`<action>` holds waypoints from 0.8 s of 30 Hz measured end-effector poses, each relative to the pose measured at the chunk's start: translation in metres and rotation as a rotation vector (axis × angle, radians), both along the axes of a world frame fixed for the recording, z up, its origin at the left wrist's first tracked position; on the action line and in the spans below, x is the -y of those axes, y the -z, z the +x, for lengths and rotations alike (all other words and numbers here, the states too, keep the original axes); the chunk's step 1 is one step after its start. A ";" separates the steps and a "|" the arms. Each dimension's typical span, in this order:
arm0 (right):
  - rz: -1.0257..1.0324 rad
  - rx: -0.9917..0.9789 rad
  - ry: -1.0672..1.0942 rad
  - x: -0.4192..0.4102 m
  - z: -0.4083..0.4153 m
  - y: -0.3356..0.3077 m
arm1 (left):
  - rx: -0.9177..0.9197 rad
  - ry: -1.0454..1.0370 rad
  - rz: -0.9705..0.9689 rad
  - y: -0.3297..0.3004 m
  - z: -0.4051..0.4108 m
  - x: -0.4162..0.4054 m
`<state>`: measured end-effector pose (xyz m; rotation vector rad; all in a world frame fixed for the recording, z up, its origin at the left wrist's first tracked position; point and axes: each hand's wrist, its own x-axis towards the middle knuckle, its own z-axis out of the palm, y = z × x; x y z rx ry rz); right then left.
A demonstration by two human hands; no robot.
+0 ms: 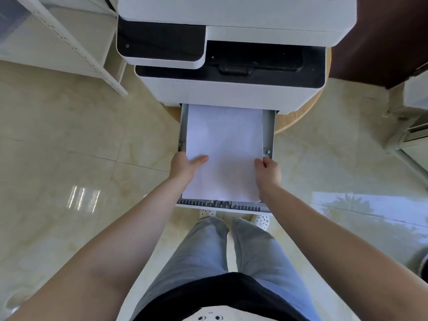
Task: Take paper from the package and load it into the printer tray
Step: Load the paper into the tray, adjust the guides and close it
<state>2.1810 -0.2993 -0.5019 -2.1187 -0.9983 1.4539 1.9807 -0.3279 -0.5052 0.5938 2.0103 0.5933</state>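
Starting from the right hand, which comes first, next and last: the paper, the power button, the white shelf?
From the right hand:
1. Paper, under its grip, in the open tray.
2. Power button, up left on the printer's dark panel.
3. White shelf, far left on the floor.

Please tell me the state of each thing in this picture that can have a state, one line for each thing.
printer tray: pulled out, open
paper: flat in the tray, held at both sides
left hand: grip on the paper's left edge, thumb on top
right hand: grip on the paper's right edge
printer: control panel dark
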 end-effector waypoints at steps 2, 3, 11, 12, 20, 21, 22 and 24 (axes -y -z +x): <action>0.059 0.040 0.025 0.007 -0.002 0.004 | -0.015 0.016 0.035 0.000 0.004 -0.001; 0.074 0.056 0.035 0.010 -0.001 0.005 | -0.006 0.031 0.063 0.000 0.005 -0.001; 0.076 0.106 0.040 0.008 -0.002 0.006 | -0.108 0.057 0.102 0.004 0.011 -0.002; 0.082 0.118 0.030 0.007 -0.002 0.007 | -0.124 0.058 0.114 0.003 0.012 -0.002; 0.101 0.134 -0.048 0.007 0.002 0.004 | -0.209 0.155 0.111 -0.003 0.012 -0.001; 0.096 0.119 -0.058 0.008 0.004 0.002 | -0.213 0.157 0.109 -0.002 0.012 -0.002; 0.088 0.107 -0.076 0.008 0.005 0.001 | -0.215 0.158 0.112 -0.001 0.012 -0.003; 0.081 0.112 -0.134 0.009 0.009 -0.004 | -0.213 0.160 0.127 0.001 0.012 -0.002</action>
